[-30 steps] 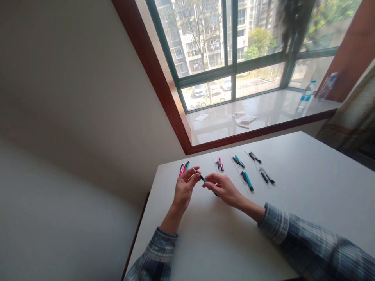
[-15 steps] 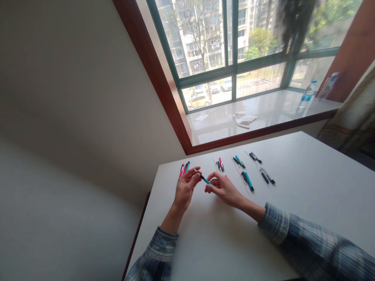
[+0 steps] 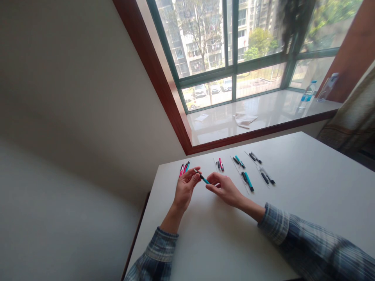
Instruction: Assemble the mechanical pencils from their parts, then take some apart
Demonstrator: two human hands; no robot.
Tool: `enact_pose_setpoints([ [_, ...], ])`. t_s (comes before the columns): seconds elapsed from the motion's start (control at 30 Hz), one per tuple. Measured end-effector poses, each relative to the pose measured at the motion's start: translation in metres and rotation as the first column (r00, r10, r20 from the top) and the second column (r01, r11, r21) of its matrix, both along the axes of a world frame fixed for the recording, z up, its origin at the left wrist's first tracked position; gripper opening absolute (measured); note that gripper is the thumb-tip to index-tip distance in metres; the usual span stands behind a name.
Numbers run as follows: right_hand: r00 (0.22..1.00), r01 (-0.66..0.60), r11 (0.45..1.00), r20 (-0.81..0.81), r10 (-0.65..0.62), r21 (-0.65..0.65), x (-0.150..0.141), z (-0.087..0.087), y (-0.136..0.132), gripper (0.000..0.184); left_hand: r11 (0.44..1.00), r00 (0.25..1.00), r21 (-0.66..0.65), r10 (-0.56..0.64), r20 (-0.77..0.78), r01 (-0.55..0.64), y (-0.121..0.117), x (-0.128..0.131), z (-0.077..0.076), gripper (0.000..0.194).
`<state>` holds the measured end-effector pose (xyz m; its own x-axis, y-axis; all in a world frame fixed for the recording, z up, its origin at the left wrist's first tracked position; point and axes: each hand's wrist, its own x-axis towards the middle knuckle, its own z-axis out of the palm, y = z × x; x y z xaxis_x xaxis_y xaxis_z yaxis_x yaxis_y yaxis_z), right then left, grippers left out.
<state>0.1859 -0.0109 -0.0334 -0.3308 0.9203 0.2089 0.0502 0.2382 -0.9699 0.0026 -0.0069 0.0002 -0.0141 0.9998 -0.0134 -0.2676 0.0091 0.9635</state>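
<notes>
My left hand (image 3: 185,188) pinches a pen with a teal barrel and dark tip (image 3: 201,176) between thumb and fingers. My right hand (image 3: 224,189) is just beyond the barrel's end, its fingertips beside the pen, with no visible grip. Pens and pen parts lie in rows on the white table (image 3: 222,238). Nearest my left hand are pink and teal pens (image 3: 184,169). Further right are a pink and black pair (image 3: 220,164), a teal pen (image 3: 248,181) and black pen parts (image 3: 266,176). My right hand may hide something pink.
Thin clear strips (image 3: 240,175) lie among the pens. Beyond the table's far edge is a white window sill (image 3: 272,125) holding a cloth (image 3: 244,120), paper (image 3: 201,117) and a water bottle (image 3: 307,94). A wall stands left, a curtain (image 3: 354,113) right.
A dark section below my right hand earlier no longer shows. My right hand has moved slightly up and to the right of the pen, and its fingers have drawn back to the barrel's end.
</notes>
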Motion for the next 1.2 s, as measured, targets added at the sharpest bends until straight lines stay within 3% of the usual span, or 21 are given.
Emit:
enact_pose_setpoints([
  [0.2, 0.996, -0.08, 0.996, 0.04, 0.079, 0.027, 0.002, 0.005, -0.001, 0.031, 1.0, 1.0, -0.003, 0.007, 0.002, -0.007, 0.001, -0.001, 0.0, 0.038],
  [0.4, 0.998, 0.006, 1.0, 0.062, -0.007, 0.019, 0.001, 0.002, 0.0, 0.025, 1.0, 1.0, -0.002, 0.005, -0.003, -0.005, 0.001, -0.002, -0.001, 0.037],
  [0.57, 0.992, -0.088, 0.995, 0.096, 0.083, 0.046, 0.003, 0.006, -0.001, 0.045, 1.0, 1.0, -0.019, -0.011, 0.019, 0.011, 0.001, -0.001, -0.001, 0.04],
  [0.77, 0.988, 0.094, 0.99, 0.115, -0.106, 0.104, -0.001, 0.003, -0.003, 0.023, 0.998, 0.999, -0.062, -0.026, 0.036, 0.028, -0.004, 0.008, -0.001, 0.035],
  [0.9, 0.986, 0.109, 0.988, 0.112, -0.121, 0.106, 0.001, 0.005, -0.002, 0.026, 0.996, 0.995, -0.085, -0.032, 0.1, 0.04, -0.007, 0.012, -0.003, 0.032],
  [1.07, 0.994, -0.006, 0.999, 0.107, 0.002, 0.034, 0.003, 0.012, -0.004, 0.055, 0.992, 0.988, -0.077, -0.085, 0.125, 0.095, -0.008, 0.013, -0.003, 0.035],
  [1.2, 0.986, 0.072, 0.994, 0.142, -0.083, 0.077, 0.005, 0.015, -0.005, 0.047, 0.991, 0.989, -0.1, -0.076, 0.127, 0.089, -0.01, 0.016, -0.002, 0.034],
])
